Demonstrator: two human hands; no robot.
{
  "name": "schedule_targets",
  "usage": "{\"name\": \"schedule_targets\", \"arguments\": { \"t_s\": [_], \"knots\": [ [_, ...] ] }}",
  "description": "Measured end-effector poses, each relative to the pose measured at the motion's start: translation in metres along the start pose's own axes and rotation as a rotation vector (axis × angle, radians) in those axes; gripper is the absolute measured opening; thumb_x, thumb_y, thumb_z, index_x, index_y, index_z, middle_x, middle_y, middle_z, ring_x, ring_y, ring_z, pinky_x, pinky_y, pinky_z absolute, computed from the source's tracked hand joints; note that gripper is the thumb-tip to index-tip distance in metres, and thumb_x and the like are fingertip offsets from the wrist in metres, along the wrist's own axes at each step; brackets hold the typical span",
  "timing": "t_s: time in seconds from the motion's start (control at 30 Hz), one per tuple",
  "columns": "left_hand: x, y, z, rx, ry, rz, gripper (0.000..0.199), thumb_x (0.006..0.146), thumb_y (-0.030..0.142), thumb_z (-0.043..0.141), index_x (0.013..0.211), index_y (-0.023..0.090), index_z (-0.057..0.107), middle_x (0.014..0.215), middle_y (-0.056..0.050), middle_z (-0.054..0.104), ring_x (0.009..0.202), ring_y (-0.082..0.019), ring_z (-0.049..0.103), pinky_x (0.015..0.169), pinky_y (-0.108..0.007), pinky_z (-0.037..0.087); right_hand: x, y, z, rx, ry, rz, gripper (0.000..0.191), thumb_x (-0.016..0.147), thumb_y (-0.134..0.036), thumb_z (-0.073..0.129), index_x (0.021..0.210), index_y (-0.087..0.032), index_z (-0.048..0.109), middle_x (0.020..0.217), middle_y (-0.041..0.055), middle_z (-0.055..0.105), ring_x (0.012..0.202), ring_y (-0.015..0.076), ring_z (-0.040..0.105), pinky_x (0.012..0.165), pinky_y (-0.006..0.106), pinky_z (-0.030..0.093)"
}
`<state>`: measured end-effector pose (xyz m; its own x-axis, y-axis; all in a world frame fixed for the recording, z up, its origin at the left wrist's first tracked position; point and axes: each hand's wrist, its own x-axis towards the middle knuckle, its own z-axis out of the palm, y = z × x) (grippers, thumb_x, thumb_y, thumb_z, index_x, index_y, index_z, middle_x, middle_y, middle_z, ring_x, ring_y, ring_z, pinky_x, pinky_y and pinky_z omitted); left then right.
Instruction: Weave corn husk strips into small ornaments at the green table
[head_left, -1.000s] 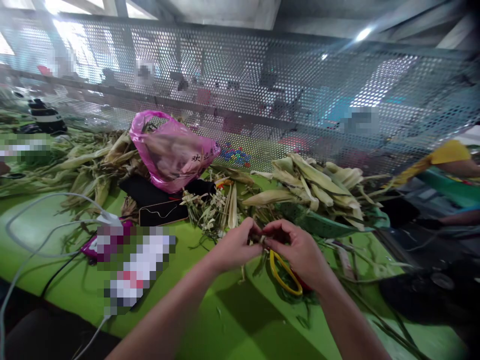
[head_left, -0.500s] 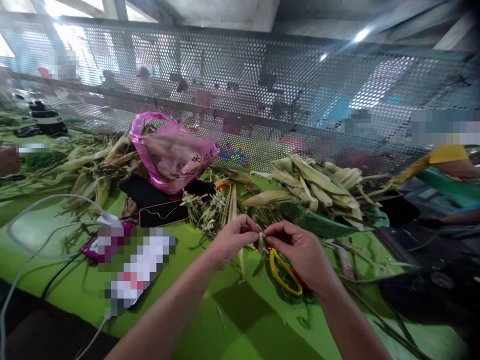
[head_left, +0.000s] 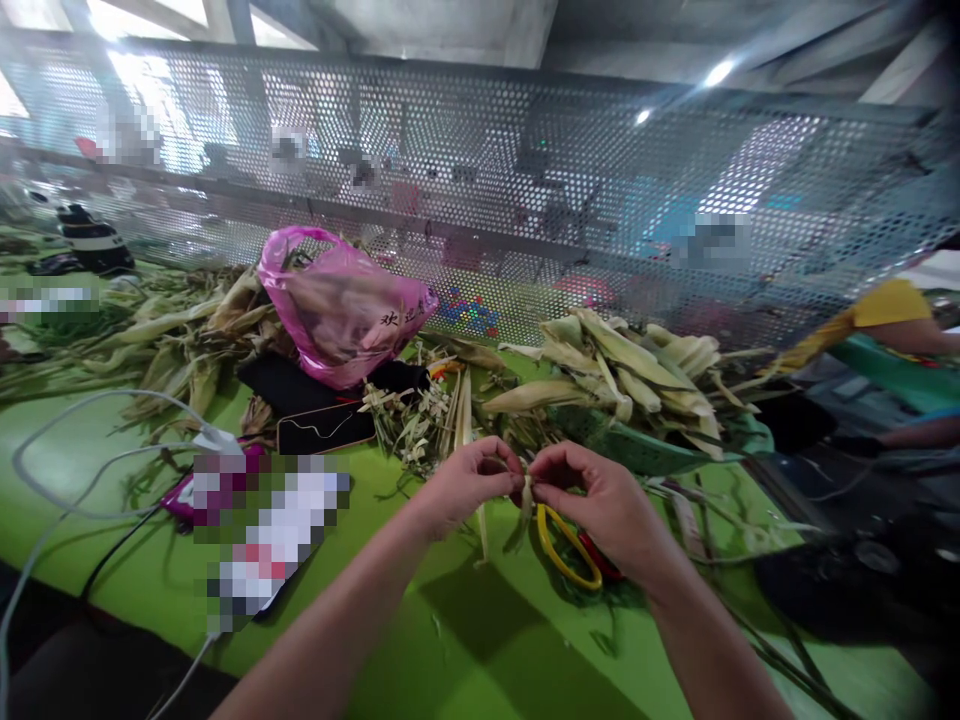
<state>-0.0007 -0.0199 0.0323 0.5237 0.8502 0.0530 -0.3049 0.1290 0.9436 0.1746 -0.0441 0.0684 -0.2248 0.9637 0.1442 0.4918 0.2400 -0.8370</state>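
Between the fingertips of both hands is a small strip of pale corn husk [head_left: 527, 494]. My left hand [head_left: 474, 482] pinches it from one side, and my right hand [head_left: 592, 490] pinches it from the other, the fingertips nearly meeting. Just under my right hand lie scissors [head_left: 568, 560] with yellow and red handles; their blades are hidden. A thin husk strip [head_left: 482, 535] hangs down near my left fingers. Beyond the hands sits a heap of dried husks [head_left: 637, 365] in a green basket [head_left: 652, 450].
A pink plastic bag [head_left: 337, 310] stands at the back, by a phone [head_left: 326, 428] and cut husk pieces [head_left: 416, 410]. Left are a purple power strip [head_left: 184, 497] with white cables and a blurred-out flat object [head_left: 289, 530]. A perforated metal screen [head_left: 480, 160] closes the back. A person's yellow sleeve [head_left: 892, 303] shows at right.
The right fingers have shifted and opened slightly around the husk strip, which now shows more plainly hanging between the fingertips. The other person's hand at far left has mostly gone out of view.
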Motion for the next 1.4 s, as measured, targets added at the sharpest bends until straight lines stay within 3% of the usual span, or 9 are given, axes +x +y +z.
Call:
{"name": "schedule_targets", "arguments": {
  "t_s": [0.33, 0.6, 0.73, 1.0, 1.17, 1.4],
  "knots": [
    [0.003, -0.002, 0.000, 0.054, 0.014, -0.011, 0.032, 0.069, 0.038, 0.073, 0.082, 0.016, 0.055, 0.071, 0.001, 0.058, 0.070, -0.010, 0.054, 0.070, -0.023, 0.041, -0.003, -0.009, 0.001, -0.164, 0.045, -0.037, 0.014, 0.077, -0.019, 0.056, 0.090, -0.022, 0.060, 0.076, 0.0003, 0.066, 0.069, 0.0156, 0.060, 0.066, 0.026, 0.048],
    [0.004, -0.001, 0.000, 0.122, 0.041, -0.014, 0.019, 0.073, 0.026, 0.068, 0.083, 0.015, 0.058, 0.076, -0.001, 0.059, 0.072, -0.010, 0.056, 0.071, -0.023, 0.043, -0.004, -0.005, 0.005, -0.288, 0.160, -0.048, 0.010, 0.077, -0.020, 0.056, 0.087, -0.022, 0.054, 0.073, -0.0001, 0.063, 0.066, 0.0157, 0.059, 0.064, 0.027, 0.047],
    [0.004, -0.001, 0.000, 0.104, 0.059, -0.008, 0.017, 0.072, 0.023, 0.068, 0.081, 0.014, 0.057, 0.076, 0.000, 0.057, 0.072, -0.010, 0.055, 0.071, -0.024, 0.042, -0.004, -0.007, 0.005, -0.324, 0.143, -0.070, 0.011, 0.078, -0.019, 0.054, 0.088, -0.023, 0.052, 0.077, -0.0002, 0.063, 0.069, 0.0156, 0.059, 0.066, 0.026, 0.046],
    [0.005, -0.011, -0.002, 0.078, 0.034, 0.017, 0.036, 0.065, 0.039, 0.077, 0.078, 0.015, 0.054, 0.074, 0.001, 0.055, 0.071, -0.010, 0.053, 0.073, -0.025, 0.043, -0.006, -0.013, 0.008, -0.400, 0.149, -0.082, 0.013, 0.076, -0.019, 0.054, 0.088, -0.024, 0.054, 0.079, 0.0007, 0.064, 0.071, 0.0171, 0.061, 0.067, 0.028, 0.046],
    [0.005, -0.010, -0.001, 0.114, 0.052, 0.042, 0.037, 0.065, 0.040, 0.076, 0.079, 0.015, 0.054, 0.074, 0.001, 0.055, 0.070, -0.009, 0.052, 0.070, -0.025, 0.042, -0.005, -0.010, 0.008, -0.282, 0.153, -0.067, 0.013, 0.077, -0.019, 0.056, 0.088, -0.024, 0.054, 0.077, 0.0000, 0.064, 0.068, 0.0161, 0.060, 0.066, 0.027, 0.047],
    [0.001, -0.002, 0.001, 0.087, 0.054, 0.026, 0.030, 0.068, 0.031, 0.074, 0.081, 0.014, 0.053, 0.080, -0.001, 0.059, 0.072, -0.009, 0.055, 0.071, -0.023, 0.042, 0.004, 0.002, 0.002, 0.122, 0.135, 0.035, 0.025, 0.070, -0.028, 0.069, 0.090, -0.021, 0.056, 0.081, 0.0012, 0.061, 0.074, 0.0167, 0.059, 0.070, 0.029, 0.050]
  ]
}}
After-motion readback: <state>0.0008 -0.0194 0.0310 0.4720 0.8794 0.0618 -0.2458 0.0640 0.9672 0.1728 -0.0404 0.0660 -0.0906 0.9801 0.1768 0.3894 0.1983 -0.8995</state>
